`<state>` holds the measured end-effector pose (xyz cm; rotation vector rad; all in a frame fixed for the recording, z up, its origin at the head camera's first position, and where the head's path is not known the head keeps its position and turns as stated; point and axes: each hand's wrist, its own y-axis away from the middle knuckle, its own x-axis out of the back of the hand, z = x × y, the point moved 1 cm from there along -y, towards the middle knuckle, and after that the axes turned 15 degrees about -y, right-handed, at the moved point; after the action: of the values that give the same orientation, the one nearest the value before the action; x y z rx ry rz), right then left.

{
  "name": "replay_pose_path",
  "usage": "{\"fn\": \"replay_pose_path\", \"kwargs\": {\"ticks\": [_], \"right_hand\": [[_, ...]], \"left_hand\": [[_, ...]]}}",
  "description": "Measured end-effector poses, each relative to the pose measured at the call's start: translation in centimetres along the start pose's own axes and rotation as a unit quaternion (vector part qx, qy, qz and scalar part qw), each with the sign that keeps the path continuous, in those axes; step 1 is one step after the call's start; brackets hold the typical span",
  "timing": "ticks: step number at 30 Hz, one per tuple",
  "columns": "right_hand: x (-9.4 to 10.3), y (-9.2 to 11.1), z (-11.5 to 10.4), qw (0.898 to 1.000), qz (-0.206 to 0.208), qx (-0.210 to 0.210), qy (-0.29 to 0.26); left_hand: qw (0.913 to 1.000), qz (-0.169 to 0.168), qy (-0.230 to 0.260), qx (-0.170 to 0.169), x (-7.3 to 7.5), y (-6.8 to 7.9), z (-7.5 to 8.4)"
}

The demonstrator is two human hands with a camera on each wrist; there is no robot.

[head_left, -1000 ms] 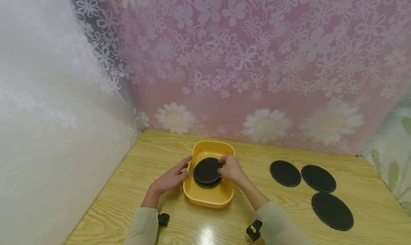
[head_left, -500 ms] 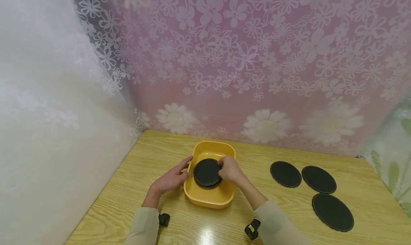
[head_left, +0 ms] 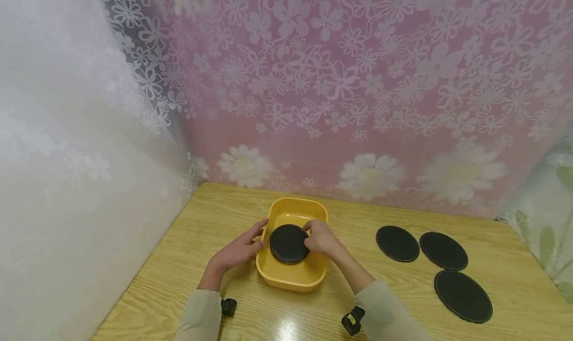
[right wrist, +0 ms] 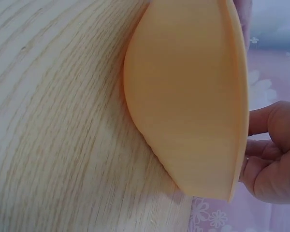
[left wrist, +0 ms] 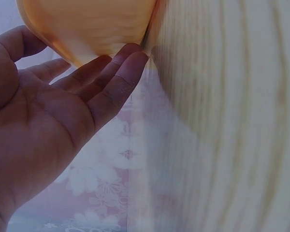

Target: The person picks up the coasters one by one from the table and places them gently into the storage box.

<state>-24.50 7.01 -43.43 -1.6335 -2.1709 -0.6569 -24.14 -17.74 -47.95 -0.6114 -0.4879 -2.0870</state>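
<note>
A yellow tub [head_left: 293,284] with rounded corners stands on the table. Inside it lies a small stack of black round coasters [head_left: 288,242], their edges nearly lined up. My right hand [head_left: 323,237] reaches over the tub's right side and pinches the stack's right edge; in the right wrist view the tub wall [right wrist: 188,96] hides its fingertips. My left hand [head_left: 239,249] is at the tub's left side, its fingers mostly straight against the outer wall, as the left wrist view shows with the hand [left wrist: 43,106] beside the tub [left wrist: 92,24].
To the right, three more black coasters lie flat on the wooden table [head_left: 358,291]: one at the left [head_left: 397,243], one behind [head_left: 444,250] and one nearer [head_left: 463,296]. A flowered pink curtain [head_left: 313,107] hangs at the back, and pale cloth [head_left: 89,182] borders the left.
The top coaster, which sat offset and tilted over the stack, has come down with my right hand and now lies level on it. My left hand has stayed at the tub.
</note>
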Motion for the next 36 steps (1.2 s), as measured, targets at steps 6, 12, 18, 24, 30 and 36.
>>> {"fn": "replay_pose_path", "kwargs": {"ticks": [6, 12, 18, 24, 30, 36], "right_hand": [[0.6, 0.8, 0.3, 0.999, 0.014, 0.004, -0.045], [1.1, 2.2, 1.7, 0.976, 0.008, 0.001, -0.219], [1.2, 3.2, 3.0, 0.941, -0.018, 0.018, -0.338], [1.4, 4.6, 4.4, 0.917, -0.027, 0.021, -0.397], [1.6, 5.4, 5.5, 0.889, -0.032, 0.014, -0.457], [2.0, 5.7, 6.3, 0.870, -0.052, 0.019, -0.491]], "left_hand": [[1.0000, 0.002, 0.003, -0.002, 0.0, 0.0, 0.0], [1.0000, -0.002, 0.003, 0.001, -0.3, -0.1, -0.1], [0.9999, 0.010, 0.000, 0.007, -0.2, 0.2, 0.1], [0.9999, 0.008, -0.003, 0.013, -0.3, 0.1, 0.4], [0.9998, 0.011, -0.015, 0.012, -0.2, 0.0, 0.4], [0.9989, 0.020, -0.042, 0.006, -0.3, -0.1, 0.7]]}}
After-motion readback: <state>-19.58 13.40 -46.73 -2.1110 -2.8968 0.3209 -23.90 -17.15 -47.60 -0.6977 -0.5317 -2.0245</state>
